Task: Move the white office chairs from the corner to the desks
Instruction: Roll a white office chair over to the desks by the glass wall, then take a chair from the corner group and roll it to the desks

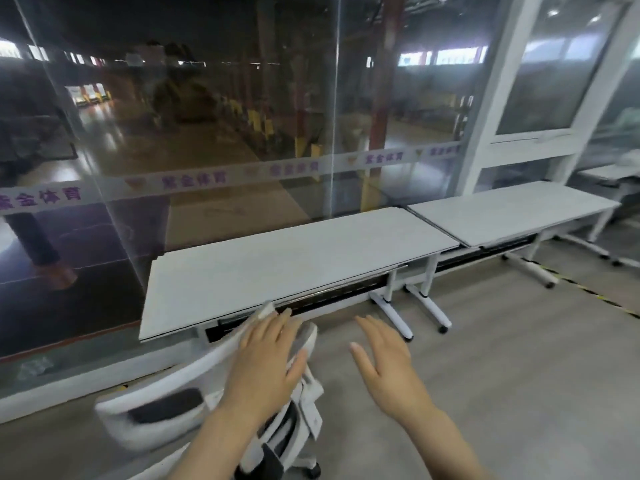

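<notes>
A white office chair [166, 410] with a dark seat pad stands in front of the near white desk [294, 258], its headrest close to the desk's front edge. My left hand [266, 358] rests flat on the top of the chair's backrest, fingers straight. My right hand [384, 365] hovers open in the air to the right of the chair, touching nothing. The chair's wheeled base shows at the bottom, partly hidden by my left arm.
A second white desk [512, 209] adjoins the first on the right, both on castor legs along a glass wall [207, 133]. A third desk [609, 173] stands at the far right. Yellow-black tape [588, 292] marks the grey floor on the right.
</notes>
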`<state>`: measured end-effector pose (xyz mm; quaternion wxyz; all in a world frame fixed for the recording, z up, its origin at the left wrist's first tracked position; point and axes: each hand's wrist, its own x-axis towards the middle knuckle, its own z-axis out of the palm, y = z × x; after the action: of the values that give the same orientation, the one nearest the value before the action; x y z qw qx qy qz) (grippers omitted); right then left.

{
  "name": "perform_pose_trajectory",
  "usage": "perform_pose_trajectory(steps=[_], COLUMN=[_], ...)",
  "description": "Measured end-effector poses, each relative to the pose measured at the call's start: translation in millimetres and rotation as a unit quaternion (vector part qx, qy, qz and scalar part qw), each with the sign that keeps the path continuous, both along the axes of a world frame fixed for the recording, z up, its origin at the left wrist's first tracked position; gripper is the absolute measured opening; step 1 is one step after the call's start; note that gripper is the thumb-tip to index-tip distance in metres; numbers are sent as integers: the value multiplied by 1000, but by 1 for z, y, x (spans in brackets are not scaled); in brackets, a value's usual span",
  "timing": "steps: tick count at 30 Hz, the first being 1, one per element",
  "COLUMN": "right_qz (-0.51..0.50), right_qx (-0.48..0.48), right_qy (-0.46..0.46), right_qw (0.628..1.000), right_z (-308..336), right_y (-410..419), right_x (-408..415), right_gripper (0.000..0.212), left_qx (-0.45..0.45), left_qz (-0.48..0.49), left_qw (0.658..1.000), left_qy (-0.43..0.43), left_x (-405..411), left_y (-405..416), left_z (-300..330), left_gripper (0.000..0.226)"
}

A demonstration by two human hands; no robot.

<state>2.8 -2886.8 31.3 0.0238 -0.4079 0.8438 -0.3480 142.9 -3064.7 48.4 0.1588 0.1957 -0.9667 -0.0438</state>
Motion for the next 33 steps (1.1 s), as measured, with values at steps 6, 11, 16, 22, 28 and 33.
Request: perform_pose_trajectory(steps=[6,11,16,22,28,33], right_qz=[-160,-286,-417,-559,-665,-742], right_qx=[12,48,48,24,35,59], right_qy=[8,-15,-56,-64,-84,-103], right_qw=[987,957,906,826,741,660], right_z=[-3,-12,-19,-29,-40,-34], right_y=[186,363,530,695,853,976], right_x=[-31,-41,-34,-13,-9,-5], right_gripper=[60,56,56,56,53,55], left_qx=[32,44,73,63,64,51], left_qz=[-139,-251,-368,-509,-609,-688], left_qw=[990,967,927,858,789,722], left_qy=[2,-8,-8,-33,-43,-51], left_x=[-90,-160,-208,-265,-333,-381], left_y=[138,299,458,639,831,992], left_z=[-12,-20,-24,-35,-48,-41], left_gripper=[54,50,46,72,48,45])
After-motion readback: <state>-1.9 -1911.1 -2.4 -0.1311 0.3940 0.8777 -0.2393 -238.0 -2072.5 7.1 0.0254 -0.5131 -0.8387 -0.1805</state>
